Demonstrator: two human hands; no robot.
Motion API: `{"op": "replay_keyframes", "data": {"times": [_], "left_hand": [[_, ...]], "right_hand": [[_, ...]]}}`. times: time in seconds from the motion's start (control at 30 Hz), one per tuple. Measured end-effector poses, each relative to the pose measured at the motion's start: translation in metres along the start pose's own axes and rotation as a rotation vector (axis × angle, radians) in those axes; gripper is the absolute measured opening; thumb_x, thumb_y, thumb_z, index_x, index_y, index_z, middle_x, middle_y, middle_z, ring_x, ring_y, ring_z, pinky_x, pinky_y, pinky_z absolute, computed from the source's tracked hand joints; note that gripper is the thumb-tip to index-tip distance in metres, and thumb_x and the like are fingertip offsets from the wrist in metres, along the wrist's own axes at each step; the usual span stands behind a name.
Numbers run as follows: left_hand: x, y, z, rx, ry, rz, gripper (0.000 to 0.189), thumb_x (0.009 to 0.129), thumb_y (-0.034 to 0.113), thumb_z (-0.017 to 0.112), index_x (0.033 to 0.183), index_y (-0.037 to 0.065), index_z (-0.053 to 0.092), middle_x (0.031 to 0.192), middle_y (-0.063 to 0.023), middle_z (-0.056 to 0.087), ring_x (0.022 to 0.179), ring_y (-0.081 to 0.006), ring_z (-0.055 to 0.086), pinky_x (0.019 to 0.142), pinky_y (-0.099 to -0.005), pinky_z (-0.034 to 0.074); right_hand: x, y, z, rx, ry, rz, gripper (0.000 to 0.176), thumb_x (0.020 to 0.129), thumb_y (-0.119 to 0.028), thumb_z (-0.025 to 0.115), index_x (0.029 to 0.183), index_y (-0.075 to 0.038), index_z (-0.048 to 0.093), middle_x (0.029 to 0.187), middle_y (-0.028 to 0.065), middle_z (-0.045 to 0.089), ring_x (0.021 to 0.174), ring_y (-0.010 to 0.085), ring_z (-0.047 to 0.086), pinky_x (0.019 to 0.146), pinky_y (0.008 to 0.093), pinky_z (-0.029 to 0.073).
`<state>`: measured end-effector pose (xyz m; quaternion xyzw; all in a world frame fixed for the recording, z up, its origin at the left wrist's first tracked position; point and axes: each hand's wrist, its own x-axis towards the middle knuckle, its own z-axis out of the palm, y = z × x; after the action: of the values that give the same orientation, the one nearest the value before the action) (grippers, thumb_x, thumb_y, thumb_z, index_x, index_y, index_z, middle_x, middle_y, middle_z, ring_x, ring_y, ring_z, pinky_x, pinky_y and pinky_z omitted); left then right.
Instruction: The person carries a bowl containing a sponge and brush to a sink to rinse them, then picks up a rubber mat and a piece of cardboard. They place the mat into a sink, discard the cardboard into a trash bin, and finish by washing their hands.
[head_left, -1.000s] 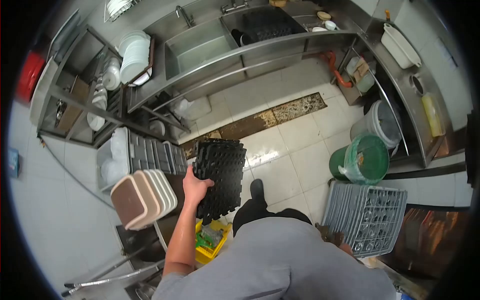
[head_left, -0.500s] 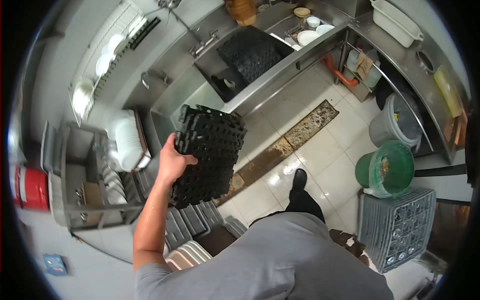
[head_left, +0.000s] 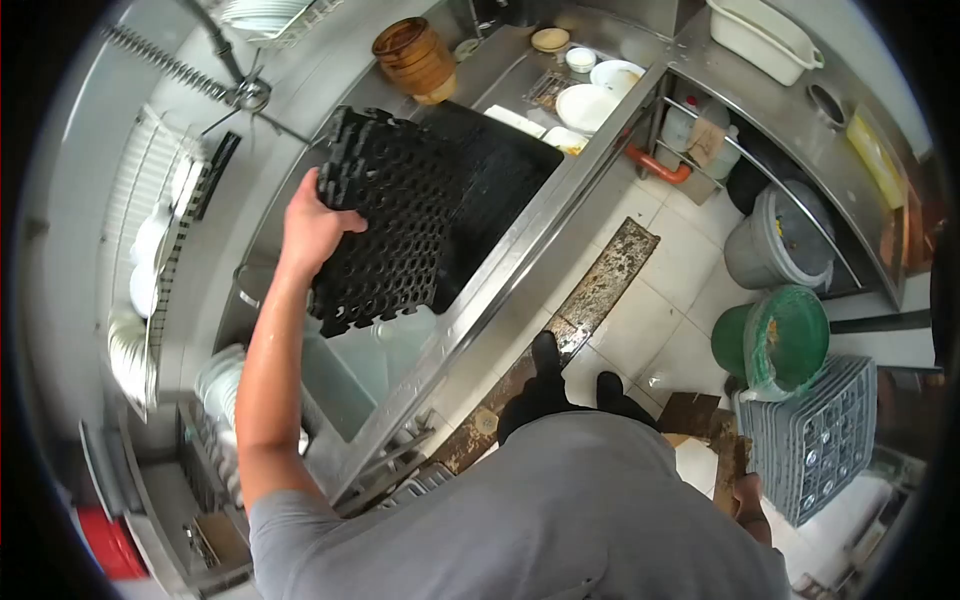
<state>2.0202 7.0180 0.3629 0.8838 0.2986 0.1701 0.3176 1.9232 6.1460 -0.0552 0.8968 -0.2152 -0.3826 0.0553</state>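
Note:
My left hand (head_left: pixel 312 228) is closed on the edge of a black rubber mat (head_left: pixel 385 235) full of round holes, thumb on the near face. The mat hangs tilted over the steel sink (head_left: pixel 480 245), overlapping a second black mat (head_left: pixel 500 200) lying there. Low on the right, my right hand (head_left: pixel 748 492) is partly hidden by my body. Its fingers are by a brown, worn, angled piece (head_left: pixel 730 462); I cannot tell if they grip it.
Dirty plates (head_left: pixel 588 107) and a stack of brown baskets (head_left: pixel 415 58) stand beyond the sink. A floor strip (head_left: pixel 605 275) runs along the tiles. To the right are a grey bin (head_left: pixel 780 240), a green bin (head_left: pixel 775 340) and stacked glass racks (head_left: pixel 810 435). A spring hose (head_left: pixel 170 65) hangs upper left.
I have moved forward along the sink, and the mat in my left hand has gone up and left, over the basin. My right hand has come into view beside the brown piece.

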Motion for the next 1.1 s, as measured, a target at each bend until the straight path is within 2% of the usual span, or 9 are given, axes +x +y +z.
{"op": "replay_keyframes", "data": {"times": [0.3, 0.5, 0.63, 0.7, 0.73, 0.8, 0.83, 0.9, 1.1], "left_hand": [[0.216, -0.155, 0.169, -0.483, -0.595, -0.099, 0.082, 0.056, -0.005, 0.080, 0.132, -0.004, 0.050, 0.116, -0.0128, 0.067, 0.105, -0.0264, 0.064, 0.096, -0.0342, 0.049], [0.273, -0.232, 0.308, 0.132, -0.498, 0.144, 0.091, 0.072, 0.017, 0.082, 0.147, -0.008, 0.038, 0.139, -0.0284, 0.055, 0.129, -0.0381, 0.054, 0.109, -0.0405, 0.042], [0.279, -0.228, 0.304, 0.095, -0.565, 0.117, 0.089, 0.076, 0.030, 0.078, 0.146, -0.009, 0.040, 0.142, -0.0321, 0.050, 0.134, -0.0398, 0.049, 0.112, -0.0412, 0.040], [0.262, -0.215, 0.291, 0.163, -0.476, 0.247, 0.081, 0.077, 0.032, 0.076, 0.140, -0.008, 0.048, 0.141, -0.0310, 0.052, 0.133, -0.0406, 0.050, 0.112, -0.0425, 0.039], [0.262, -0.221, 0.296, 0.136, -0.433, 0.293, 0.078, 0.077, 0.033, 0.076, 0.139, -0.008, 0.050, 0.139, -0.0307, 0.053, 0.132, -0.0407, 0.050, 0.113, -0.0431, 0.039], [0.256, -0.241, 0.307, -0.033, -0.460, 0.248, 0.071, 0.081, 0.026, 0.074, 0.139, -0.007, 0.050, 0.141, -0.0291, 0.052, 0.132, -0.0398, 0.051, 0.111, -0.0422, 0.039], [0.233, -0.214, 0.283, 0.035, -0.496, 0.207, 0.066, 0.085, 0.022, 0.070, 0.141, -0.006, 0.049, 0.143, -0.0279, 0.051, 0.133, -0.0393, 0.050, 0.111, -0.0416, 0.039], [0.216, -0.243, 0.274, 0.008, -0.541, 0.186, 0.066, 0.089, 0.022, 0.066, 0.144, -0.006, 0.045, 0.146, -0.0264, 0.049, 0.137, -0.0377, 0.046, 0.114, -0.0403, 0.036], [0.125, -0.273, 0.174, 0.212, -0.466, 0.080, 0.057, 0.088, 0.017, 0.065, 0.138, -0.007, 0.050, 0.135, -0.0262, 0.059, 0.129, -0.0394, 0.055, 0.109, -0.0409, 0.041]], "right_hand": [[-0.141, -0.034, 0.004, 0.250, 0.188, 0.148, 0.032, 0.083, -0.025, 0.063, 0.092, 0.003, 0.074, 0.093, 0.0294, 0.070, 0.093, 0.0448, 0.069, 0.079, 0.0517, 0.054], [-0.220, -0.065, 0.034, 0.333, 0.221, 0.216, 0.032, 0.080, -0.025, 0.066, 0.095, 0.002, 0.074, 0.092, 0.0290, 0.070, 0.091, 0.0459, 0.068, 0.078, 0.0515, 0.054], [-0.242, -0.074, 0.059, 0.293, 0.201, 0.267, 0.032, 0.082, -0.026, 0.065, 0.099, 0.000, 0.075, 0.096, 0.0263, 0.071, 0.094, 0.0414, 0.069, 0.080, 0.0502, 0.055], [-0.225, -0.039, 0.115, -0.486, 0.199, -0.046, 0.020, 0.087, -0.019, 0.060, 0.095, -0.011, 0.076, 0.102, 0.0133, 0.071, 0.099, 0.0327, 0.066, 0.086, 0.0434, 0.052], [-0.188, 0.002, 0.166, -0.177, 0.283, 0.043, 0.020, 0.089, -0.019, 0.057, 0.093, -0.012, 0.075, 0.100, 0.0118, 0.071, 0.097, 0.0314, 0.066, 0.085, 0.0439, 0.051], [-0.189, -0.012, 0.143, -0.610, 0.277, -0.061, 0.019, 0.088, -0.019, 0.057, 0.089, -0.012, 0.074, 0.099, 0.0144, 0.071, 0.095, 0.0294, 0.067, 0.082, 0.0430, 0.051], [-0.195, -0.035, 0.091, -0.430, 0.111, -0.063, 0.020, 0.085, -0.019, 0.059, 0.089, -0.006, 0.073, 0.100, 0.0186, 0.071, 0.097, 0.0354, 0.067, 0.084, 0.0453, 0.052], [-0.224, -0.113, -0.017, 0.396, 0.390, 0.253, 0.026, 0.082, -0.019, 0.058, 0.092, 0.001, 0.072, 0.099, 0.0257, 0.069, 0.096, 0.0438, 0.065, 0.088, 0.0510, 0.052], [-0.149, -0.102, -0.074, 0.380, 0.475, 0.091, 0.029, 0.083, -0.017, 0.058, 0.103, -0.002, 0.072, 0.107, 0.0248, 0.069, 0.102, 0.0426, 0.065, 0.091, 0.0511, 0.052]]}}
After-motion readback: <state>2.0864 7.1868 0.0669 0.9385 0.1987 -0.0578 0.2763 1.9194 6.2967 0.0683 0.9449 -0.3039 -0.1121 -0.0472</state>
